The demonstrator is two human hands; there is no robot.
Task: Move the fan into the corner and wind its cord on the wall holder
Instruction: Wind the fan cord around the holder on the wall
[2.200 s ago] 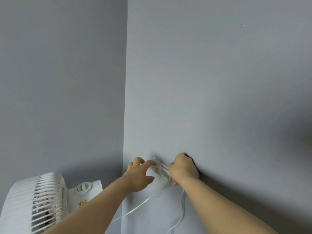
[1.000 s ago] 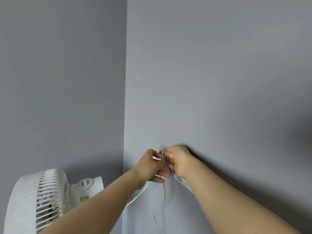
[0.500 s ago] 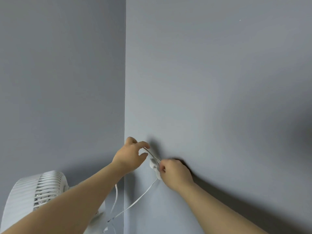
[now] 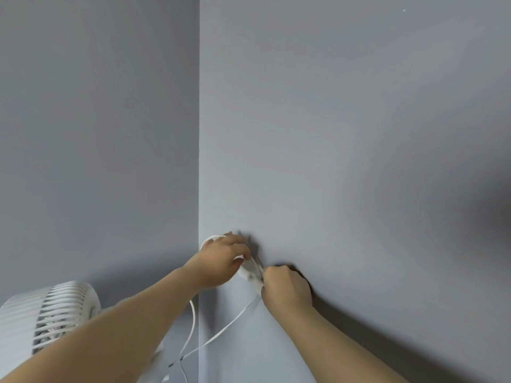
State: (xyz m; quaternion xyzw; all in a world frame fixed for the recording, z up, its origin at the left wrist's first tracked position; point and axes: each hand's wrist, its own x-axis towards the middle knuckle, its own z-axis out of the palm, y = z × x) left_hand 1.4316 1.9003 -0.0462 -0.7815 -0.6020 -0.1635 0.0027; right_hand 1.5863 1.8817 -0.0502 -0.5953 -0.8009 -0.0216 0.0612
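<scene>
A white fan (image 4: 47, 316) stands at the lower left, close to the corner where two grey walls meet, partly hidden by my left forearm. Its white cord (image 4: 221, 331) runs up from below to a small white wall holder (image 4: 250, 275) on the right wall. My left hand (image 4: 221, 258) grips a loop of the cord that arcs over the knuckles, right beside the holder. My right hand (image 4: 286, 288) is closed against the holder's lower right side, pinching the cord there. The hands hide most of the holder.
The wall corner (image 4: 199, 161) runs vertically just left of the hands. Both grey walls are bare above. A slack stretch of cord hangs down beside the corner below my left wrist.
My left hand has swung a cord loop down and right onto the holder, coming close to my right hand. My right hand has held its place at the holder.
</scene>
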